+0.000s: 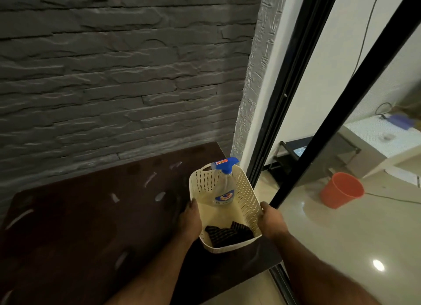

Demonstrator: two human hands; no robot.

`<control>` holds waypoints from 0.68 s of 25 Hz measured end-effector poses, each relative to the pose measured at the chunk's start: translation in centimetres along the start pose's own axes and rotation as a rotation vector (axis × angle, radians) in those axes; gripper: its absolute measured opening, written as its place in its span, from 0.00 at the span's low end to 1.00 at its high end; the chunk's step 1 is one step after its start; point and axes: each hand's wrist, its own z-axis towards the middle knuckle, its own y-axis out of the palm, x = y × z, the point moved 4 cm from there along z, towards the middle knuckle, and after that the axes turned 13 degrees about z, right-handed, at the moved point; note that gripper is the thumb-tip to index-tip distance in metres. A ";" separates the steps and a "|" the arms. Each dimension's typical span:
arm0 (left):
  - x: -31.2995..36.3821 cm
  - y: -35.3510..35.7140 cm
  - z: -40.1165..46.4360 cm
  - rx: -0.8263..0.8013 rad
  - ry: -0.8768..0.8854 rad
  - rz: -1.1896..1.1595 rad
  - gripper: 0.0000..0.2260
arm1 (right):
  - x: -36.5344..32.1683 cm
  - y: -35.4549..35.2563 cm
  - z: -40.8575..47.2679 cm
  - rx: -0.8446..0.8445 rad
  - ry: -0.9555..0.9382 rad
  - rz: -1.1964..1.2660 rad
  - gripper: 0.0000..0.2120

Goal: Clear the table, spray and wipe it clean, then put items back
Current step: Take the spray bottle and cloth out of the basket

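A cream perforated basket sits at the right end of the dark brown table. Inside it lies a clear spray bottle with a blue trigger head at the far end, and a dark striped cloth is bunched at the near end. My left hand grips the basket's left wall. My right hand grips its right wall. Whether the basket rests on the table or is held just above it is unclear.
A grey stone-textured wall backs the table. A black-framed glass door stands right beside the basket. Beyond the glass are an orange bucket on a glossy tiled floor, a small black rack and a white counter. Pale streaks mark the tabletop.
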 end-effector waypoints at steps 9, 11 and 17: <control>1.5 -4.7 0.2 0.335 0.152 0.169 0.12 | -6.0 -1.3 2.7 0.213 -0.240 -0.007 0.18; 3.0 -4.5 0.4 0.224 0.259 0.091 0.10 | -8.1 -0.7 3.4 0.159 -0.300 0.014 0.26; 7.0 1.3 1.1 -0.323 0.425 0.196 0.23 | -11.5 1.0 4.6 -0.060 -0.231 0.404 0.35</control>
